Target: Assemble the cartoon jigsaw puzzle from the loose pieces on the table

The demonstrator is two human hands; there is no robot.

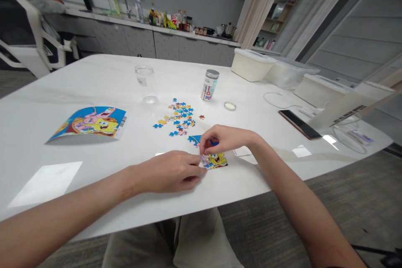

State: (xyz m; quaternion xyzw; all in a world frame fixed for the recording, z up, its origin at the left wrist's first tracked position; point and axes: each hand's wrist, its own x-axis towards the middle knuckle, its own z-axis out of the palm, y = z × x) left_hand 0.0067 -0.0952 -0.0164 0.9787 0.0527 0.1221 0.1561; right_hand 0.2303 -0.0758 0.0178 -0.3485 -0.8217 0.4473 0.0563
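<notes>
A partly joined jigsaw puzzle (216, 159) with a yellow cartoon face lies flat near the table's front edge. My left hand (174, 171) is closed at its lower left edge, fingertips against it. Over its upper left part bends my right hand (220, 139), finger and thumb pinched together; whatever is between them is hidden. That hand covers the middle of the puzzle, while a blue corner (194, 138) shows on its left. Loose puzzle pieces (180, 114) lie scattered beyond my hands, with a single red piece (201, 117) apart on the right.
A picture sheet (94, 122) with a curled edge lies on the left. Behind the pieces stand a clear jar (145, 84) and a printed canister (210, 85), with a round lid (230, 106) nearby. A phone (299, 124), cables and storage boxes (253, 65) occupy the right side.
</notes>
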